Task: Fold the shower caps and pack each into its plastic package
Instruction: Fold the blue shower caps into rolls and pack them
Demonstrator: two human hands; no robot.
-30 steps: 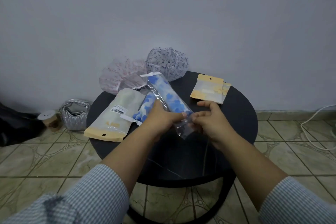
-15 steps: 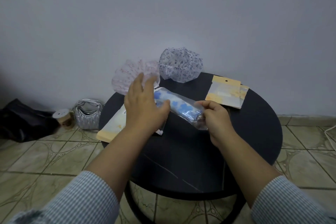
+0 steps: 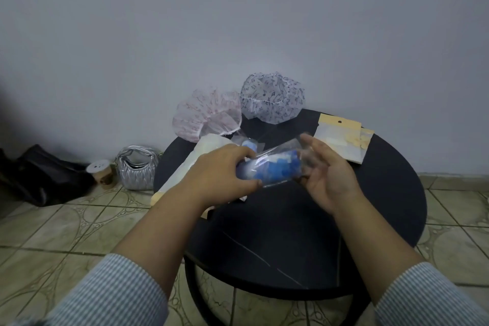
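Lying crosswise between both hands above the round black table (image 3: 383, 219), the rolled blue shower cap (image 3: 267, 171) sits inside a clear plastic package (image 3: 284, 160), somewhat blurred. The left hand (image 3: 219, 174) grips the left end of the roll, fingers curled over the top and thumb underneath. The right hand (image 3: 326, 172) is turned palm inward at the package's open right end, its fingers loosely spread and only lightly bent; whether they pinch the clear film cannot be told through the blur. Behind the left hand lies a second blue cap in a package (image 3: 250, 144), mostly hidden, and under the left wrist a long cream-coloured package (image 3: 180, 177) reaches toward the table's left edge. At the back of the table, against the wall (image 3: 238, 21), a pink-patterned shower cap (image 3: 206, 118) and a cap with dark music notes (image 3: 272, 100) sit side by side, unfolded. Flat packages with yellow headers (image 3: 341, 137) lie at the back right. On the tiled floor (image 3: 66, 219) to the left stand a silver quilted handbag (image 3: 137, 169), a small round-topped container (image 3: 102, 173) and a black bag (image 3: 39, 172).
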